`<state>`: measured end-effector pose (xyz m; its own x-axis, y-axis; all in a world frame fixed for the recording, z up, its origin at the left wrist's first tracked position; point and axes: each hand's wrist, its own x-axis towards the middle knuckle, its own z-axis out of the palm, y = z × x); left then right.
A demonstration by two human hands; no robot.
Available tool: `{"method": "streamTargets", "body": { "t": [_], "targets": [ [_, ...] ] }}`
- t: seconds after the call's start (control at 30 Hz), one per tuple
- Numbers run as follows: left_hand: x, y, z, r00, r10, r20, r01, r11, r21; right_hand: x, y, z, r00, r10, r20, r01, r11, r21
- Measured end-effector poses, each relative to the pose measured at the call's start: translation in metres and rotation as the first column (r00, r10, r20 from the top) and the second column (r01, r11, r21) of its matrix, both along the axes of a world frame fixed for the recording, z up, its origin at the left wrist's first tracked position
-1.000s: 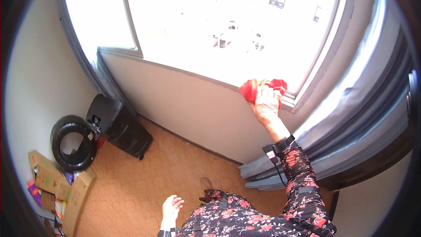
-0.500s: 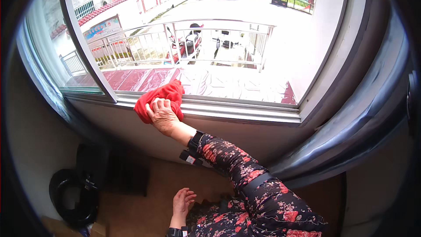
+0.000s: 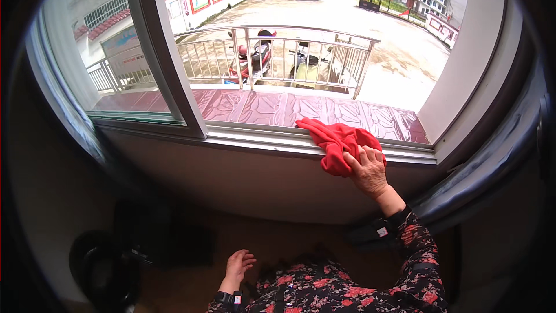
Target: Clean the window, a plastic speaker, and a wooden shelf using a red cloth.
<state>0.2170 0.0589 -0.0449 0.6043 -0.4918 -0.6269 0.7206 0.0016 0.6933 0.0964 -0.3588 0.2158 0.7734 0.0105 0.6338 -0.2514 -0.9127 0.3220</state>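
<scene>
The person's right hand (image 3: 367, 169) reaches up to the window sill (image 3: 255, 139) and presses down on a red cloth (image 3: 336, 141). Its fingers (image 3: 354, 161) are spread slightly and curled over the near edge of the cloth, clamped on the fabric against the sill. The cloth is bunched in loose folds; part of it lies on the sill's metal track and part hangs over the inner edge, toward the right end of the window opening. The right forearm wears a dark floral sleeve (image 3: 418, 255) with a dark band at the wrist.

The left hand (image 3: 237, 266) hangs low near the person's body, well apart from the cloth. Its fingers are relaxed and slightly apart, holding nothing, and a dark band sits at its wrist.

A white window frame post (image 3: 168, 64) rises at a slant left of the cloth, with a glass pane to its left. Outside the open window lie reddish-brown roof panels (image 3: 278, 107), beyond them a metal railing (image 3: 278, 52), and behind the railing a parked red scooter (image 3: 252, 58) on a paved yard. Below the sill, on the left of the floor, sits a dark round object (image 3: 104, 266) in shadow; what it is cannot be told.
</scene>
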Motion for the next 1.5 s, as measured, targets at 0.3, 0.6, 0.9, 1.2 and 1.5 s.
{"method": "streamTargets", "body": {
  "t": [0.3, 0.6, 0.9, 1.2, 1.5],
  "targets": [
    [0.048, -0.015, 0.052, 0.981, -0.192, -0.007, 0.186, 0.960, -0.207, 0.105, 0.089, 0.001, 0.997, 0.037, 0.060, -0.048, 0.980, 0.191],
    [0.073, -0.100, 0.185, 0.998, 0.059, 0.033, -0.023, 0.753, -0.658, 0.136, 0.165, -0.050, 0.706, 0.701, -0.100, -0.465, 0.566, 0.681],
    [0.115, -0.117, 0.259, 0.378, 0.278, 0.883, 0.036, 0.949, -0.314, 0.016, 0.037, 0.036, 0.953, 0.294, 0.066, -0.291, 0.838, 0.461],
    [0.111, -0.271, 0.251, -0.590, -0.213, 0.779, -0.142, 0.977, 0.160, -0.029, -0.089, 0.014, 0.929, -0.345, 0.138, 0.292, 0.907, 0.303],
    [-0.014, -0.417, 0.270, -0.768, -0.009, 0.640, 0.218, 0.936, 0.275, -0.031, -0.109, 0.000, 0.903, -0.354, 0.244, 0.262, 0.902, 0.342]
  ]
}}
